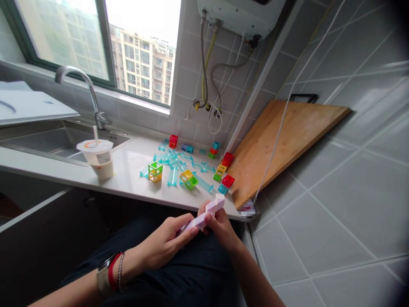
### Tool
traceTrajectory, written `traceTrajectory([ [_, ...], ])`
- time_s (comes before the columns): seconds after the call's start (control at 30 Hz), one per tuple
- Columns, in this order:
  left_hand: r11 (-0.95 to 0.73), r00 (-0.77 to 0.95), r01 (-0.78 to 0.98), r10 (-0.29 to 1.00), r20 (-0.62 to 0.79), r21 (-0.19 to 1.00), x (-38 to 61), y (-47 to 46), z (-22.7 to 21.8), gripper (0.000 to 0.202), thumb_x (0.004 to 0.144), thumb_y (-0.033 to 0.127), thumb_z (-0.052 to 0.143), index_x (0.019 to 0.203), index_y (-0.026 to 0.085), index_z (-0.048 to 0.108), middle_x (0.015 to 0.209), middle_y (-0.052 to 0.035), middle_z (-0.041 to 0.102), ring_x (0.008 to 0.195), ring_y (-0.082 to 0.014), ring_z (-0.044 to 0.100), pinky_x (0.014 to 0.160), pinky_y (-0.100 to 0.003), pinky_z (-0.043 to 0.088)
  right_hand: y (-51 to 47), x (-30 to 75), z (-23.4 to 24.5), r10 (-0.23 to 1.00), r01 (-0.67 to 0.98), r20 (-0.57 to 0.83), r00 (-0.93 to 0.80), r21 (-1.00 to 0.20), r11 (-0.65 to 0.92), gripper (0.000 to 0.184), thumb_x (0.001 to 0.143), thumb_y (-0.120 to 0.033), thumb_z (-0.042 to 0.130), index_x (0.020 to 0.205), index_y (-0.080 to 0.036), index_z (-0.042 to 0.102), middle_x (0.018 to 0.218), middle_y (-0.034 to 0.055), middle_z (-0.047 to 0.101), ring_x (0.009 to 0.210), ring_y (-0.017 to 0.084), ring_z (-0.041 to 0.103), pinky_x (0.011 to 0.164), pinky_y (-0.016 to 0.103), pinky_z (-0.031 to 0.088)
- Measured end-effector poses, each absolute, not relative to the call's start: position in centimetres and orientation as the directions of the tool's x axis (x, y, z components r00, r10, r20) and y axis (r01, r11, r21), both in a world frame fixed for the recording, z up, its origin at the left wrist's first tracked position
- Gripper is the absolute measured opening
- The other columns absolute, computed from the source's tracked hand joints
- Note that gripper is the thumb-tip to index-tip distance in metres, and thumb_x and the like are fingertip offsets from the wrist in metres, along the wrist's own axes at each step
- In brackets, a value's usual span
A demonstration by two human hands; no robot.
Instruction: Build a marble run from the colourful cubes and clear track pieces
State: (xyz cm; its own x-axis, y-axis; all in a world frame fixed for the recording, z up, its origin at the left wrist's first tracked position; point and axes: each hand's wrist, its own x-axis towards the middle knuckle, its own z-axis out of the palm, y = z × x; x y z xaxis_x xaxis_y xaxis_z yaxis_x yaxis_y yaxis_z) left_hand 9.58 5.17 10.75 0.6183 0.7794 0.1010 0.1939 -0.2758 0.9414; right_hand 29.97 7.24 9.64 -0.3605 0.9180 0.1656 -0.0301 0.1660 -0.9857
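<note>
Both of my hands hold a pale pink, angular, block-like strip (214,205) above my lap, in front of the counter edge. My left hand (175,236) is closed on its lower end, with the thumb along the side. My right hand (221,225) pinches it near the middle, thumb on the near face. The upper end sticks out past my fingers, bent at an angle. My fingers hide part of the strip, so I cannot make out its exact kind.
On the white counter (128,187) lie clear teal track pieces (172,175) and coloured cube frames (155,172). A lidded drink cup with a straw (101,164) stands left, beside the sink (73,138) and tap (92,91). A wooden board (281,136) leans at right, with a white cable (281,123) across it.
</note>
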Motion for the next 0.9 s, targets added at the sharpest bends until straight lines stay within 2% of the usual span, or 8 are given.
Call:
traceTrajectory([
  [0.1, -0.254, 0.669, 0.127, 0.736, 0.106, 0.959, 9.8, 4.8, 11.2, 0.041, 0.102, 0.054, 0.048, 0.092, 0.015, 0.061, 0.075, 0.0036, 0.044, 0.067, -0.0115, 0.033, 0.058, -0.023, 0.030, 7.1, 30.1, 9.4, 0.832, -0.118, 0.259, -0.491, -0.966, 0.231, 0.058, 0.078, -0.077, 0.069, 0.067, -0.022, 0.050, 0.059, -0.0033, 0.049, 0.052, 0.012, 0.044, 0.052, 0.027, 0.038],
  [0.2, -0.240, 0.657, 0.141, 0.749, 0.090, 0.960, 10.1, 4.9, 11.0, 0.040, 0.102, 0.053, 0.048, 0.090, 0.017, 0.058, 0.075, 0.0042, 0.042, 0.066, -0.0112, 0.032, 0.057, -0.023, 0.029, 6.9, 30.0, 9.1, 0.835, -0.089, 0.301, -0.460, -0.952, 0.294, 0.061, 0.085, -0.075, 0.061, 0.058, -0.023, 0.042, 0.058, -0.0031, 0.042, 0.054, 0.013, 0.040, 0.054, 0.029, 0.036],
  [0.27, -0.262, 0.591, 0.219, 0.802, 0.086, 0.940, 10.1, 5.2, 10.4, 0.038, 0.102, 0.052, 0.048, 0.088, 0.017, 0.057, 0.073, 0.0042, 0.045, 0.065, -0.0113, 0.035, 0.057, -0.023, 0.030, 6.7, 29.7, 9.1, 0.883, 0.097, 0.323, -0.341, -0.922, 0.375, 0.058, 0.089, -0.069, 0.061, 0.058, -0.024, 0.039, 0.058, -0.0036, 0.040, 0.054, 0.012, 0.038, 0.054, 0.029, 0.033],
  [0.37, -0.301, 0.490, 0.351, 0.866, 0.100, 0.887, 10.1, 5.6, 9.3, 0.033, 0.102, 0.047, 0.049, 0.087, 0.019, 0.055, 0.071, 0.0038, 0.051, 0.063, -0.0120, 0.041, 0.059, -0.024, 0.033, 6.2, 28.9, 9.3, 0.877, 0.461, 0.450, -0.168, -0.751, 0.474, 0.055, 0.092, -0.057, 0.064, 0.059, -0.023, 0.037, 0.058, -0.0037, 0.038, 0.054, 0.012, 0.037, 0.054, 0.028, 0.032],
  [0.47, -0.331, 0.452, 0.399, 0.883, 0.131, 0.855, 10.0, 5.7, 8.8, 0.030, 0.102, 0.044, 0.047, 0.088, 0.019, 0.054, 0.073, 0.0028, 0.055, 0.064, -0.0126, 0.045, 0.061, -0.024, 0.035, 5.9, 28.7, 9.8, 0.802, 0.615, 0.571, -0.178, -0.572, 0.543, 0.046, 0.094, -0.056, 0.062, 0.066, -0.022, 0.048, 0.065, 0.0003, 0.048, 0.060, 0.015, 0.046, 0.059, 0.030, 0.038],
  [0.6, -0.330, 0.511, 0.343, 0.851, 0.120, 0.879, 9.7, 5.8, 9.1, 0.037, 0.102, 0.051, 0.047, 0.086, 0.019, 0.053, 0.073, 0.0033, 0.054, 0.064, -0.0121, 0.043, 0.060, -0.023, 0.034, 6.3, 29.8, 10.4, 0.775, 0.532, 0.550, -0.310, -0.575, 0.621, 0.041, 0.089, -0.060, 0.066, 0.095, -0.020, 0.061, 0.087, 0.0079, 0.065, 0.077, 0.020, 0.060, 0.070, 0.033, 0.050],
  [0.73, -0.302, 0.595, 0.290, 0.800, 0.076, 0.908, 9.5, 5.6, 9.6, 0.040, 0.101, 0.056, 0.049, 0.089, 0.018, 0.055, 0.074, 0.0034, 0.053, 0.065, -0.0116, 0.041, 0.058, -0.023, 0.033, 6.7, 31.1, 10.5, 0.773, 0.463, 0.475, -0.420, -0.621, 0.633, 0.038, 0.087, -0.061, 0.069, 0.083, -0.024, 0.062, 0.076, 0.0041, 0.066, 0.067, 0.019, 0.061, 0.065, 0.032, 0.050],
  [0.9, -0.264, 0.655, 0.245, 0.755, 0.042, 0.933, 9.2, 5.2, 9.2, 0.042, 0.102, 0.057, 0.048, 0.092, 0.017, 0.057, 0.073, 0.0033, 0.054, 0.063, -0.0112, 0.041, 0.057, -0.023, 0.033, 6.6, 31.2, 10.6, 0.739, 0.478, 0.508, -0.443, -0.563, 0.674, 0.047, 0.080, -0.068, 0.074, 0.073, -0.023, 0.061, 0.067, 0.0018, 0.063, 0.060, 0.017, 0.058, 0.060, 0.030, 0.045],
])
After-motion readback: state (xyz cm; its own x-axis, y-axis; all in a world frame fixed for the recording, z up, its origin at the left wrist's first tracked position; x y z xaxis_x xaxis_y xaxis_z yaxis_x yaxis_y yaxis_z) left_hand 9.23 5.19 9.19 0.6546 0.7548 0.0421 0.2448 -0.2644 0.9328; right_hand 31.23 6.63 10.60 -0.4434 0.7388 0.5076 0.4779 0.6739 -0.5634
